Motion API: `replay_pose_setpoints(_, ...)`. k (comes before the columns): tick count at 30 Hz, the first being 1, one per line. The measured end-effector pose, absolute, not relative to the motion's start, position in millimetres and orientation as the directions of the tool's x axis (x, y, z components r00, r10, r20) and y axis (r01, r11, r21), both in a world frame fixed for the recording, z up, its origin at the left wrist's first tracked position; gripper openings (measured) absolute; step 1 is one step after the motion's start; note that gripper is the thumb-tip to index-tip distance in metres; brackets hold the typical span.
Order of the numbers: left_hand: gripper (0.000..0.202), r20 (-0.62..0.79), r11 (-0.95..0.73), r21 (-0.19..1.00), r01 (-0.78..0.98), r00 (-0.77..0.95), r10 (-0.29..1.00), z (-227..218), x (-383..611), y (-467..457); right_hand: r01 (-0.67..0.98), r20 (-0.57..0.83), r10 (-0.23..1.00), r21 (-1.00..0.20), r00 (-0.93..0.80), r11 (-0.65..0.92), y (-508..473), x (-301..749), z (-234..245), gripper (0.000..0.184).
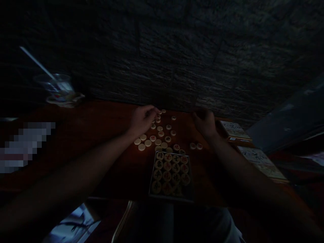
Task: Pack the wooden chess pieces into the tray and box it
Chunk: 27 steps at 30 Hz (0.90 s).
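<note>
Round Chinese chess pieces lie scattered on the dark wooden table, some showing red or black characters, others blank. My left hand is at the far left of this scatter. Its fingers are bent together, with the tips on a chess piece. To the right of the scatter, my right hand is curled closed near the wall; dim light hides its fingertips and anything in them. A shallow box at the near table edge holds rows of chess pieces, and its near right corner is in shadow.
Two flat patterned boxes lie at the right table edge. A clear plastic cup with a straw stands at the far left. Behind the table rises a dark stone wall. The light is very dim.
</note>
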<state>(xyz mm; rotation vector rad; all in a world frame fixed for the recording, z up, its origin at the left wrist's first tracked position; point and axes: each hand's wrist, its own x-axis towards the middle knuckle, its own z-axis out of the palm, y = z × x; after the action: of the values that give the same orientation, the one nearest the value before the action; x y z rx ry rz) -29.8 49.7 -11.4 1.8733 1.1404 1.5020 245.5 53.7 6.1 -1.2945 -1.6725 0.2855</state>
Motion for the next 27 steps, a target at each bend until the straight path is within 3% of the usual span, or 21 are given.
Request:
replay_pose_setpoints(4, 0.018, 0.598, -0.588, 0.687, 0.426, 0.128, 0.791, -14.6, -34.5, 50.1, 0.665, 0.471, 0.876, -0.621, -0.104, 0.414, 39.8, 245.7, -10.7, 0.017)
replay_pose_setpoints(8, 0.016, 0.587, -0.587, 0.605, 0.538, 0.197, 0.785, -16.2, -36.7, 51.3, 0.738, 0.418, 0.866, -0.485, -0.276, 0.469, 30.9, 237.7, -5.7, 0.022)
replay_pose_setpoints(15, 0.020, 0.498, -0.555, 0.563, 0.612, 0.285, 0.819, -17.6, -37.2, 53.7, 0.824, 0.335, 0.912, -0.429, -0.236, 0.371, 33.2, 237.0, -4.4, 0.029)
replay_pose_setpoints(19, 0.021, 0.518, -0.518, 0.518, 0.681, 0.232, 0.823, -14.0, -42.9, 57.3, 0.861, 0.297, 0.930, -0.389, -0.219, 0.327, 36.3, 239.5, -5.4, 0.031)
replay_pose_setpoints(23, 0.021, 0.542, -0.471, 0.543, 0.695, 0.138, 0.829, -12.0, -53.5, 66.9, 0.874, 0.269, 0.942, -0.383, -0.202, 0.297, 40.9, 241.7, -10.6, 0.032)
replay_pose_setpoints(27, 0.017, 0.488, -0.434, 0.649, 0.625, 0.097, 0.868, -12.7, -61.2, 76.9, 0.864, 0.272, 0.933, -0.380, -0.237, 0.330, 43.1, 243.5, -15.5, 0.029)
